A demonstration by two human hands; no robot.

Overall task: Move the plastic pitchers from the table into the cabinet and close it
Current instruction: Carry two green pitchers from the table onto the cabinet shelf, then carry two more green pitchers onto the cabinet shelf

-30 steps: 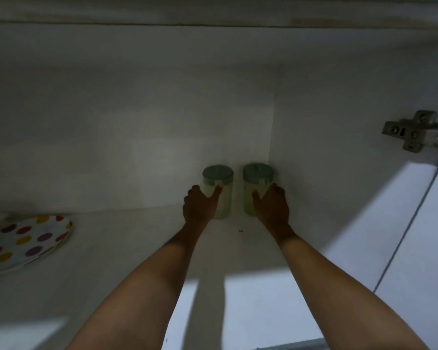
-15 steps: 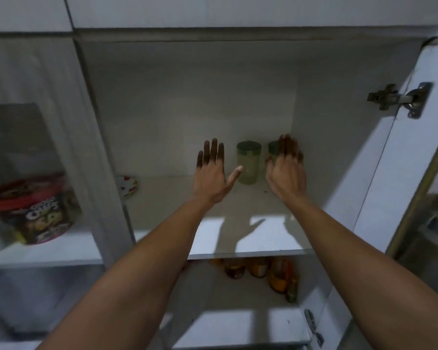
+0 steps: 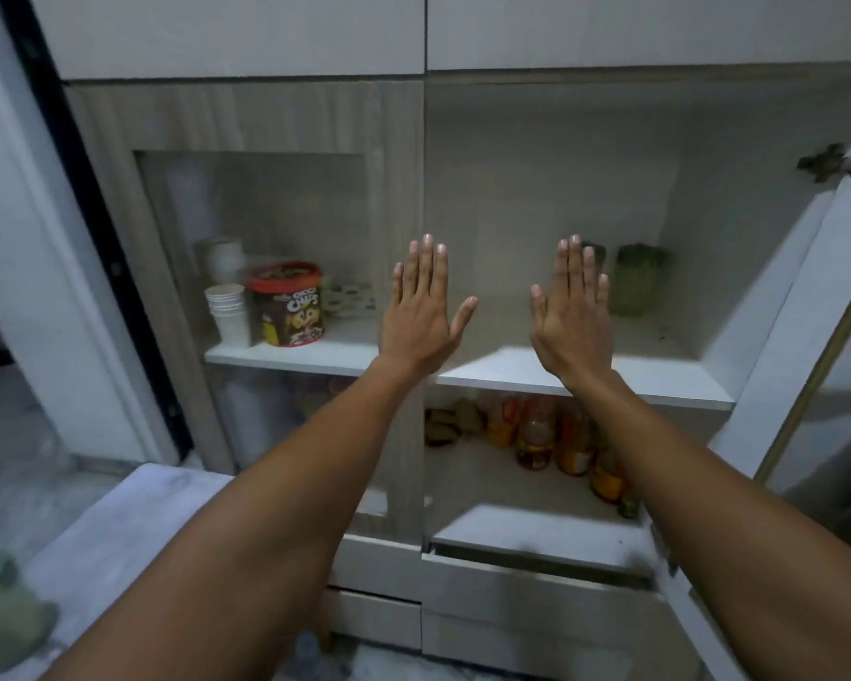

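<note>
Both hands, left hand point(image 3: 421, 307) and right hand point(image 3: 573, 312), are empty with fingers spread flat. Two green pitchers point(image 3: 634, 280) stand far right on the cabinet shelf point(image 3: 659, 373), whose door point(image 3: 797, 307) is open.

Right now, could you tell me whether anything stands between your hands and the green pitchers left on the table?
Nothing visible does: the blurred green plastic pitchers sit on the white table at lower left, and both open hands, left and right, are raised at the cabinet.

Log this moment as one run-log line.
left hand open | right hand open | two pitchers on shelf | cabinet door open
</note>
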